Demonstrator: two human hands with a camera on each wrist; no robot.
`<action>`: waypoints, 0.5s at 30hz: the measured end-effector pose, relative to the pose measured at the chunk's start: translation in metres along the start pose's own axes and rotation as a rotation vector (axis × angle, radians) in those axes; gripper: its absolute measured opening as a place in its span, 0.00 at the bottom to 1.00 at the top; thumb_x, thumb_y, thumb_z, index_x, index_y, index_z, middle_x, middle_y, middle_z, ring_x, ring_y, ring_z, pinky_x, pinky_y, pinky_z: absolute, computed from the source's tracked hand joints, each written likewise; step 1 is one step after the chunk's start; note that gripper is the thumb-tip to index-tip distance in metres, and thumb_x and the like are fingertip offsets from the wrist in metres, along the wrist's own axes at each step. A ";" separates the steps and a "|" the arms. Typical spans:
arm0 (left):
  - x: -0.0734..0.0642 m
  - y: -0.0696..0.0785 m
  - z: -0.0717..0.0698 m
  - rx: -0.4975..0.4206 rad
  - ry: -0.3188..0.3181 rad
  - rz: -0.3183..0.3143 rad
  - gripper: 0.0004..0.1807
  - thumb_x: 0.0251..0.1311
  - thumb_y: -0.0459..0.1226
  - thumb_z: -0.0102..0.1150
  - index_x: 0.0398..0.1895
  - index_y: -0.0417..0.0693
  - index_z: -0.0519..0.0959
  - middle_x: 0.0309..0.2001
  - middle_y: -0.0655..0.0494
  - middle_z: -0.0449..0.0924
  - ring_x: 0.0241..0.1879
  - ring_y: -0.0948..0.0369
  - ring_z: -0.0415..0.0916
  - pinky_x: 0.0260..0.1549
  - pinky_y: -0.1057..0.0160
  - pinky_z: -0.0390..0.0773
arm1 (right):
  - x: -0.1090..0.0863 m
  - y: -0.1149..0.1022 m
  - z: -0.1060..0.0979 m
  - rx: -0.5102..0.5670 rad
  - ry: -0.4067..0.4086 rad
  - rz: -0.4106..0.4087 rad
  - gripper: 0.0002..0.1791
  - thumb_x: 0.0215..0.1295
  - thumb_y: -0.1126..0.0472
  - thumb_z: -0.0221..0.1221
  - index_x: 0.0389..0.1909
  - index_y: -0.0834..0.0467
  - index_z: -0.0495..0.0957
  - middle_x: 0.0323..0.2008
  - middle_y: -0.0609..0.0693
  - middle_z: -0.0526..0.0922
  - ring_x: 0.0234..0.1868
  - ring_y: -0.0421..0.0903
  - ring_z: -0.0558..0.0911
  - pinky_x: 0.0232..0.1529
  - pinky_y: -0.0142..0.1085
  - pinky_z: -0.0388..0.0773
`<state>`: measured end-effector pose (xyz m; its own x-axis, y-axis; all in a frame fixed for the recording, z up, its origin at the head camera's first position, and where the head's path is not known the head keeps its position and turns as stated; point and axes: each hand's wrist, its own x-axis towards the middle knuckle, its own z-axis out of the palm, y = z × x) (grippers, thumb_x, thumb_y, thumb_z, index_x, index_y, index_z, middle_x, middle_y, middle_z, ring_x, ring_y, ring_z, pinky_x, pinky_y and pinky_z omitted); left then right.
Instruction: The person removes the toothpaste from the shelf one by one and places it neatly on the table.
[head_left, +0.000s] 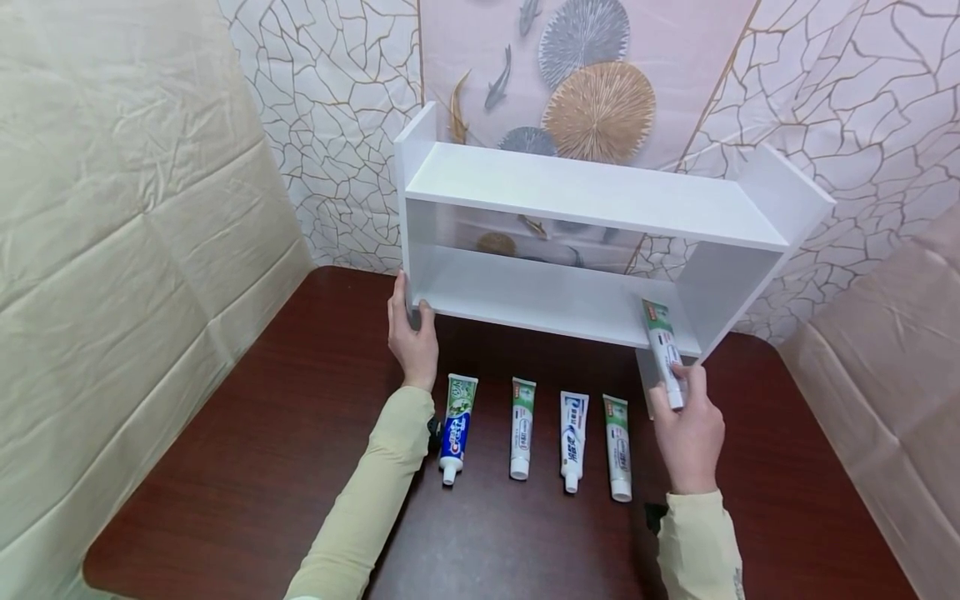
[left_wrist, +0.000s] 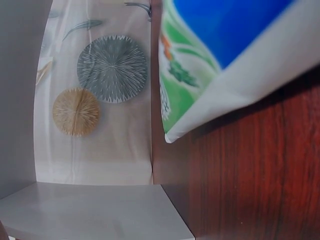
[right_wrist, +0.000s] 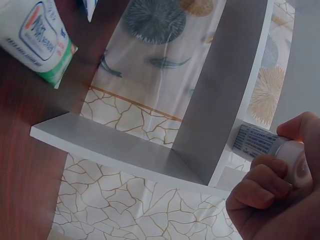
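Observation:
My right hand (head_left: 688,429) grips a green-and-white toothpaste tube (head_left: 662,346) near its white cap. The tube's green end lies over the lower board of a white two-tier shelf (head_left: 540,296), close to its right side panel. In the right wrist view, curled fingers (right_wrist: 262,182) and thumb hold the tube's cap end. My left hand (head_left: 415,346) holds the shelf's left side panel low down, fingers outside and thumb at the front. That hand is out of clear sight in the left wrist view.
Before the shelf, on the dark red table (head_left: 247,467), lie a blue-and-green toothpaste tube (head_left: 457,425), a green-and-white tube (head_left: 522,425), a blue-and-white tube (head_left: 573,437) and another green-and-white tube (head_left: 617,446). Behind the shelf hangs a patterned cloth (head_left: 330,108).

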<state>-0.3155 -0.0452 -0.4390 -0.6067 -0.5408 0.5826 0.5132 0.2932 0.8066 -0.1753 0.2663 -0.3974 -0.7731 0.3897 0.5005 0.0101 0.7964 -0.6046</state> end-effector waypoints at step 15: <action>0.000 0.000 -0.001 -0.018 -0.013 0.003 0.29 0.67 0.35 0.52 0.71 0.62 0.66 0.63 0.53 0.73 0.59 0.53 0.73 0.52 0.47 0.75 | -0.019 0.007 -0.014 -0.006 0.004 0.005 0.19 0.64 0.62 0.53 0.55 0.63 0.70 0.45 0.73 0.81 0.29 0.64 0.81 0.21 0.34 0.71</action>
<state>-0.3152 -0.0458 -0.4388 -0.6129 -0.5296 0.5864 0.5258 0.2807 0.8030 -0.1519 0.2714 -0.4024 -0.7706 0.3958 0.4995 0.0181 0.7971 -0.6036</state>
